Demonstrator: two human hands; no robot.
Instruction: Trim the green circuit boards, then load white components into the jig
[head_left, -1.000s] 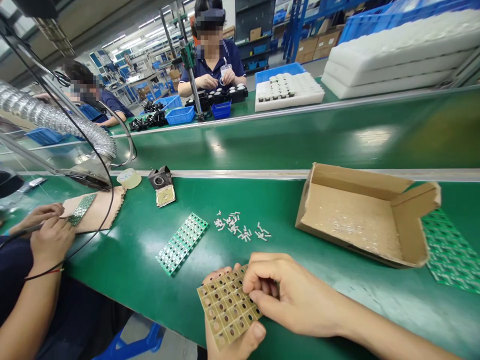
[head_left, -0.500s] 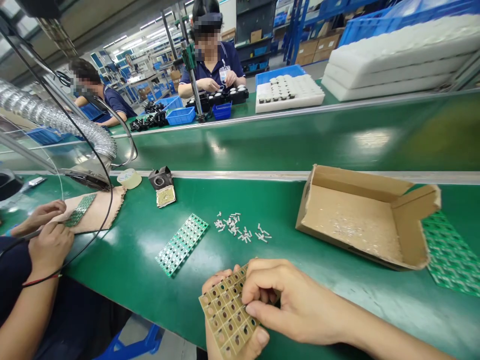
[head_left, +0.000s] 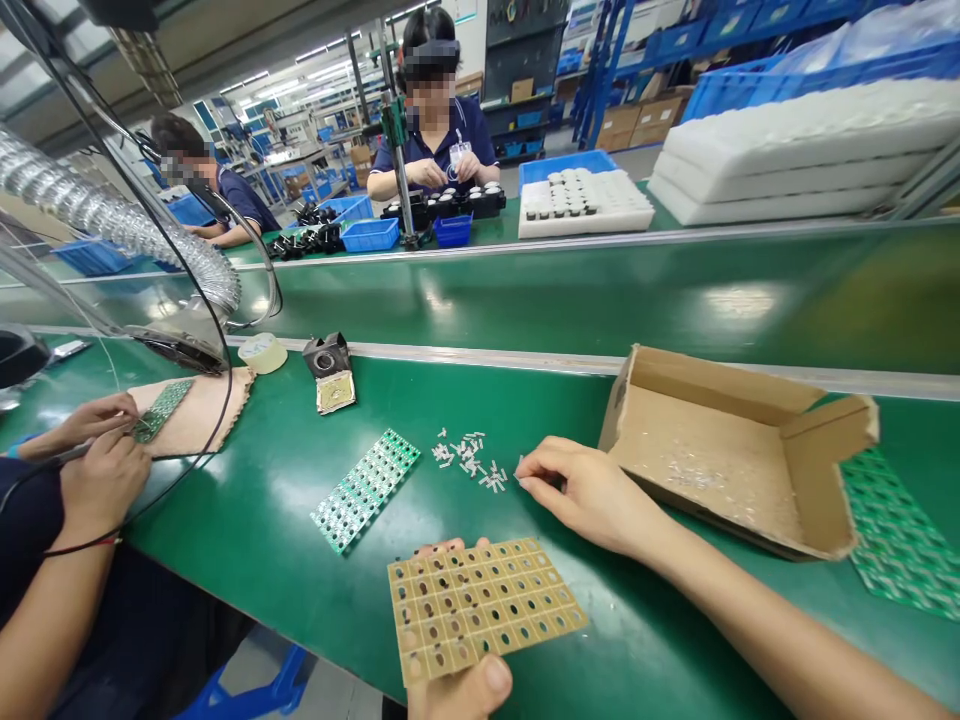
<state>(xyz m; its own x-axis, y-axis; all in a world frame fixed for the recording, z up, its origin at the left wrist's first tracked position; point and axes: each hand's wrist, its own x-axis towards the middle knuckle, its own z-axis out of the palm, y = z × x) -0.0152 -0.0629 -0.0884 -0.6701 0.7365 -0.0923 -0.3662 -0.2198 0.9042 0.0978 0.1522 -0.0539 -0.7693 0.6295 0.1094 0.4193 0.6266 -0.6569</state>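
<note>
My left hand (head_left: 457, 690) grips a tan perforated circuit panel (head_left: 480, 605) at the near table edge, thumb on its lower rim and fingertips behind its top. My right hand (head_left: 592, 495) reaches out over the green mat, fingers pinched together at the right end of a scatter of small white parts (head_left: 469, 458). What the pinch holds is too small to make out. A green populated board (head_left: 365, 487) lies left of the parts.
An open cardboard box (head_left: 739, 455) sits right of my right hand, a green sheet (head_left: 900, 535) beyond it. A co-worker's hands (head_left: 101, 455) work on a board at left beside a silver duct (head_left: 112, 235). Tape roll (head_left: 262, 353) and black holder (head_left: 328, 370) sit at the back.
My right hand left the tan panel and moved forward to the white parts. The panel now lies flatter and fully uncovered in my left hand.
</note>
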